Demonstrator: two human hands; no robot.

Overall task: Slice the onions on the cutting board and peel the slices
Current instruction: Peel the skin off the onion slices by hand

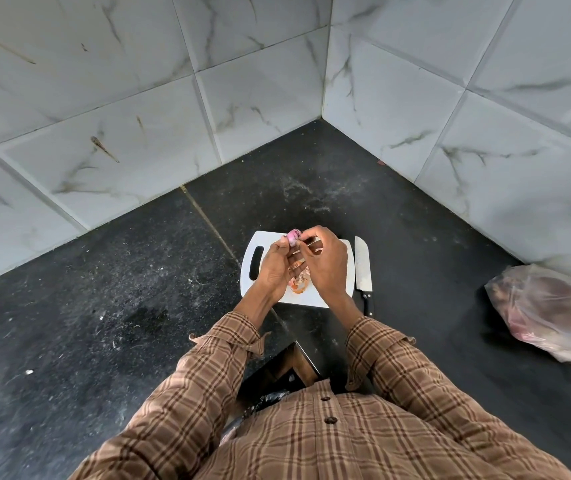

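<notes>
- A person in a brown plaid shirt (346, 441) stands at a dark stone counter (110, 306) that runs into a corner of white marbled wall tiles (104, 109).
- A white cutting board (315, 296) with a slot handle on its left side lies on the counter in front of the person.
- Both hands are raised over the far part of the board, close together.
- The left hand (275, 268) has a grip on a piece of red onion (292, 236), held at the fingertips with the palm turned up.
- The right hand (325, 265) comes in from the other side; its fingers are curled and its fingertips pinch at the onion's right edge, seemingly on the skin.
- The onion piece itself is held in the air above the board's far edge, not resting on it.
- Under the hands, on the board, lies a small heap of orange-pink onion peels (299, 284), partly hidden by the wrists.
- A knife (363, 268) with a pale blade and a dark handle lies on the counter just beside the board's right edge, tip pointing away from the person; no hand touches it.
- Well apart to the right, against the wall, sits a thin plastic bag (550, 313) with rounded reddish things inside; I cannot tell exactly what they are.
</notes>
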